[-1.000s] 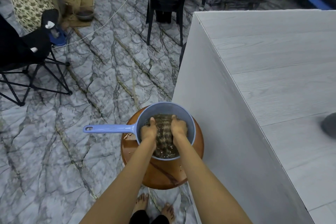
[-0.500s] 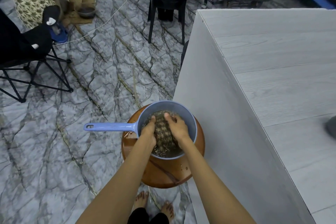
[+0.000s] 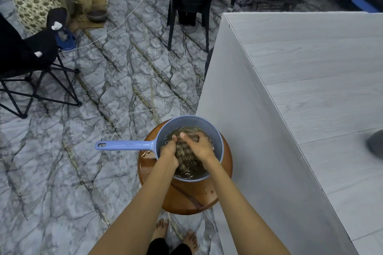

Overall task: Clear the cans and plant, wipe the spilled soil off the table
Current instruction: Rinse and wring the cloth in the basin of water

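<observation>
both hands in the blue dipper (image 3: 220, 141), which sits on the round wooden stool (image 3: 186, 198) beside the worktop (image 3: 321, 89). a second ago they lay side by side on the cloth (image 3: 185, 158), spread flat in the murky water (image 3: 194, 175). now the cloth is bunched into a lump. right hand (image 3: 200, 148) has come over its top, fingers curled down on it; left hand (image 3: 169, 151) clasps its left side. reads as rinsing turned to squeezing, so the cloth is likely being readied for the worktop. cans and plant not in view. no soil seen on the visible worktop; a dark grey shape (image 3: 376, 145) at its right edge is blurred, cannot tell what.
</observation>
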### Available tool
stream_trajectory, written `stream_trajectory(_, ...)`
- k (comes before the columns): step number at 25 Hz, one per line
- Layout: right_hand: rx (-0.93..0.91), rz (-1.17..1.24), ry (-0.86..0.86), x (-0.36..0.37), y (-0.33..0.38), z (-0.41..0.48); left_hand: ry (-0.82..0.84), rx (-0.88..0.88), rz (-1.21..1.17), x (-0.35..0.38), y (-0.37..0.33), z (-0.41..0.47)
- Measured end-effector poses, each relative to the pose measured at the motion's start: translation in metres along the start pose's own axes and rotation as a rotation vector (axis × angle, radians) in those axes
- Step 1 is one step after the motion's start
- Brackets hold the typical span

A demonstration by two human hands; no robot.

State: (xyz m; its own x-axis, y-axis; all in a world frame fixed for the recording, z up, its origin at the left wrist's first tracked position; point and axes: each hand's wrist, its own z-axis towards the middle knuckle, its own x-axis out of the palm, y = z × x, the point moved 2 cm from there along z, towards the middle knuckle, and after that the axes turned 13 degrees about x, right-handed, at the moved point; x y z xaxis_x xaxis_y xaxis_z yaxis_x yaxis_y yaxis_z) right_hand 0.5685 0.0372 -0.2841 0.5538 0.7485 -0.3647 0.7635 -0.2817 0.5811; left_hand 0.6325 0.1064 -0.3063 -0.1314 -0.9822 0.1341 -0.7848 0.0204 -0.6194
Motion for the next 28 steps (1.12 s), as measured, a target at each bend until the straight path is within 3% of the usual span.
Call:
stream_trajectory(2,0.026,-0.030,0.008,-0.001,-0.003,-0.001,-0.005,-0.010,-0.008,0.000,0.001,-0.001)
stream_trajectory(6,0.091,-0.012,-0.163,-0.007,-0.004,0.001,-0.015,-0.053,-0.064,0.002,0.000,-0.008)
stream_trajectory(11,0.024,-0.027,0.015,0.000,-0.003,-0.004,-0.012,-0.105,-0.104,0.001,-0.004,-0.011)
stream_trajectory(13,-0.003,-0.079,-0.092,-0.003,-0.002,0.000,-0.005,-0.035,-0.047,0.000,-0.003,-0.012)
stream_trajectory(16,0.100,0.008,-0.206,-0.007,0.000,0.000,-0.070,0.046,0.076,-0.004,-0.002,-0.012)
stream_trajectory(20,0.102,0.130,0.102,-0.003,0.006,0.006,-0.013,0.115,0.166,-0.001,-0.009,-0.009)
stream_trajectory(22,0.087,0.180,0.159,0.000,0.007,0.011,0.017,0.168,0.236,-0.001,-0.008,-0.009)
stream_trajectory(24,0.097,0.200,0.076,0.002,0.005,0.015,0.034,0.238,0.323,-0.001,-0.005,-0.008)
stream_trajectory(28,0.309,0.341,-0.105,0.000,0.004,0.017,-0.001,0.297,0.483,0.004,-0.007,-0.004)
